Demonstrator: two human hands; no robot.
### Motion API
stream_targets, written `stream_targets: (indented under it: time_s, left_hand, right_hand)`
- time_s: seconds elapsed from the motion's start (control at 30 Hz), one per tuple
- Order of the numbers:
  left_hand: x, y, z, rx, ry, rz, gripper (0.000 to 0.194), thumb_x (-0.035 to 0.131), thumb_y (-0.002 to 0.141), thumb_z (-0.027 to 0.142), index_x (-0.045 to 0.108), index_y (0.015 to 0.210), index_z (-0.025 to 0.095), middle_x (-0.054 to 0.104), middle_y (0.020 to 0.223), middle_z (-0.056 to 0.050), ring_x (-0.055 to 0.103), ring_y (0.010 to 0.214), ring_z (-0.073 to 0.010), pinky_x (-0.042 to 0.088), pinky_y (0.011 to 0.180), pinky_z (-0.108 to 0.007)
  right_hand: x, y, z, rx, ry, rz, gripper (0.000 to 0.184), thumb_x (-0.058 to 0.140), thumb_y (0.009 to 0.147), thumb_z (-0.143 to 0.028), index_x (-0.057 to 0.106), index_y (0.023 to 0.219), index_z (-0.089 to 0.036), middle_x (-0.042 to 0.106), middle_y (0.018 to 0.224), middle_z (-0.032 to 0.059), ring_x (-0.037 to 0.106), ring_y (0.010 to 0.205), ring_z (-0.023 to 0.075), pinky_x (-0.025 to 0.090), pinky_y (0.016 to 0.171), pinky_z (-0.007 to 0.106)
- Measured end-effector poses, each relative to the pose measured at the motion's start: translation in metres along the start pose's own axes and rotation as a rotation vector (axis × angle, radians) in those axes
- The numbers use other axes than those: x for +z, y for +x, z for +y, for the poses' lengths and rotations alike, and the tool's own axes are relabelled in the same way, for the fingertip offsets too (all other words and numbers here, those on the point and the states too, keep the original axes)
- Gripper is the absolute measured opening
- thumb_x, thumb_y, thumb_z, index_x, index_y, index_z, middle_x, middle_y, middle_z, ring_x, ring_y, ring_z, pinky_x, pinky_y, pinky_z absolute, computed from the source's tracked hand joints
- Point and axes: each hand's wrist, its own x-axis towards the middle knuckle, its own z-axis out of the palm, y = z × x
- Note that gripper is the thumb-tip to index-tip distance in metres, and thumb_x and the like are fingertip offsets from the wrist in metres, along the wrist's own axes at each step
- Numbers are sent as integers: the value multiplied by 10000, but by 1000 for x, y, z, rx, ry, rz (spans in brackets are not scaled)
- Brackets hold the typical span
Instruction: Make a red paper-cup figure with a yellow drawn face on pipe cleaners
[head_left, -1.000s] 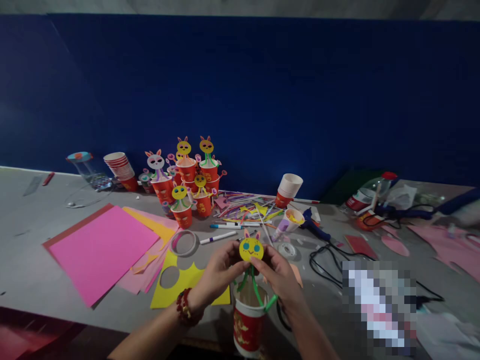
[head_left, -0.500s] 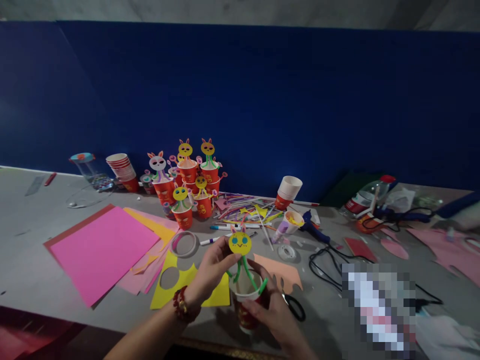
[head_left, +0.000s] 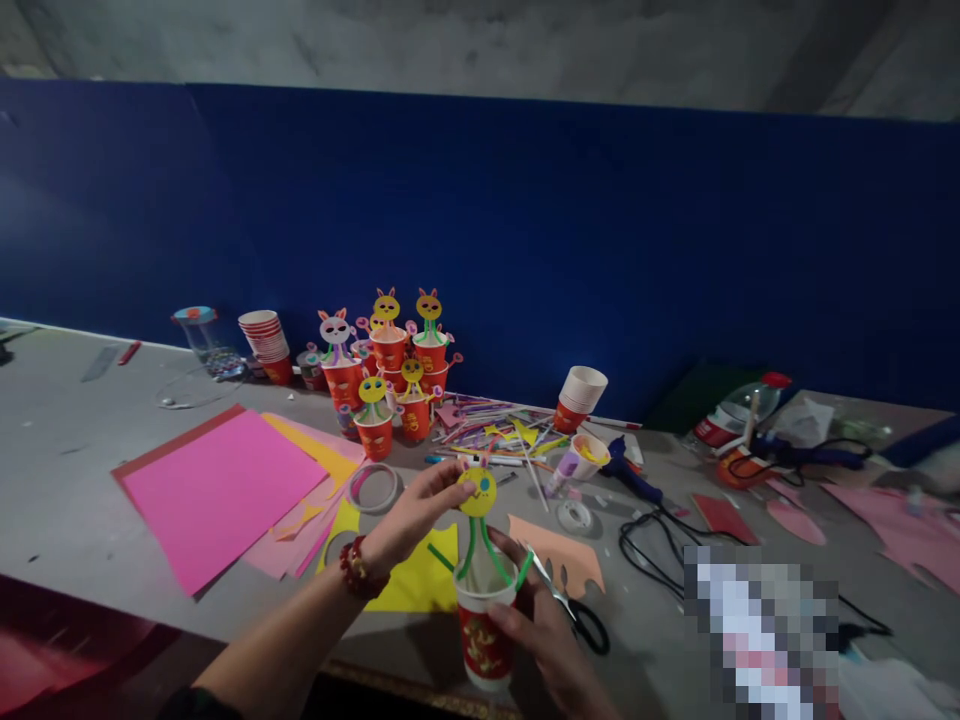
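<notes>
My right hand wraps round a red paper cup held upright above the near edge of the grey table. Green straws rise from the cup and carry a round yellow paper face with small pink ears. My left hand, a red bead bracelet on its wrist, pinches the left edge of that face. Under the cup lies a yellow paper sheet with round holes cut out.
Several finished cup figures stand at the back by the blue wall. Stacked cups, pink paper, a tape ring, loose straws, a glue gun, black scissors and cables lie around.
My right hand left the yellow face and dropped to grip the cup. The cup figure shifted slightly left and turned sideways. The camera tilted up.
</notes>
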Motion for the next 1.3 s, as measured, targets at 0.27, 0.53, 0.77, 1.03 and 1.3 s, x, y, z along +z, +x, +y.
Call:
stream_targets:
  time_s: [0.27,0.53,0.77,1.03,1.3]
  left_hand:
    - [-1,-10,-9,32,46,-72,341,761,826,451,683,913,131,694,859,-61,618,821,-177,484,776,-288]
    - [8,-15,-5,46,62,-60,402,793,782,481,700,983,146,726,911,-70,645,875,-211,493,815,-318]
    - [5,-8,-1,124,51,-115,407,782,815,431,674,1092,153,724,994,-81,654,928,-221,483,855,-329]
    - [-12,0,-33,85,-241,-258,644,705,810,625,591,1303,227,580,1349,-139,571,1222,-301,432,1022,-434]
    - [4,4,-50,28,-223,-233,617,864,716,430,635,1247,216,658,1260,-114,595,1206,-302,374,1103,-449]
  right_hand:
    - [-4,0,-1,-47,-7,-43,833,890,621,-491,578,1367,-289,678,1304,100,629,1196,325,452,1054,447]
    - [-11,1,6,-101,-46,-45,839,887,624,-496,577,1370,-269,702,1237,102,579,1270,330,413,1098,478]
    - [-10,6,-1,-134,-35,-43,803,891,625,-481,593,1344,-284,680,1302,96,607,1233,323,433,1077,468]
    - [-8,33,-26,-237,-2,-35,696,847,696,-519,621,1313,-290,764,1116,85,641,1181,324,467,1034,474]
    - [-9,80,-7,-362,-208,30,715,843,673,-585,641,1278,-261,767,1051,88,629,1180,346,397,1110,529]
